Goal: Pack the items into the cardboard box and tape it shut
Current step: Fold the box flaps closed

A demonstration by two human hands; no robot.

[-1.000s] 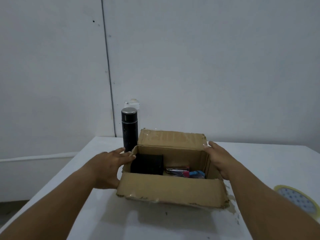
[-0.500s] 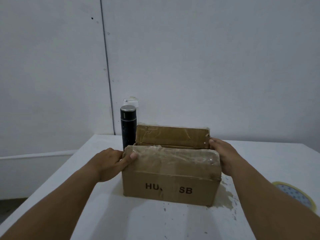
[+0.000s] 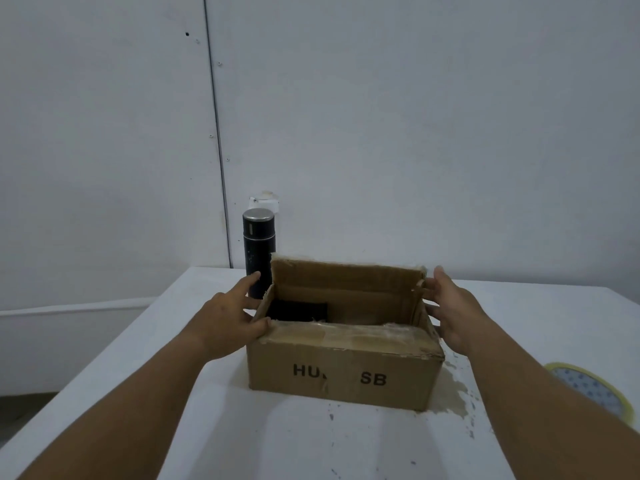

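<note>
**A:** Nearest you, the tape roll [image 3: 595,389] lies on the table [image 3: 277,441], well right of your right hand [image 3: 453,313].

**B:** Between your hands sits the cardboard box [image 3: 343,372], near flap folded in, far flap [image 3: 346,275] upright. A black item [image 3: 298,310] lies inside, by your left hand [image 3: 225,317].

**A:** Both hands are relaxed, fingers straight against the box's ends, gripping nothing.

**B:** Just beyond your left fingertips, the black flask [image 3: 258,251] stands outside.

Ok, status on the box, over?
Left hand, right hand open, at cardboard box sides. Rear flap up, front flap folded in, not sealed. Black flask outside, behind left corner; tape roll on table, right.
</note>
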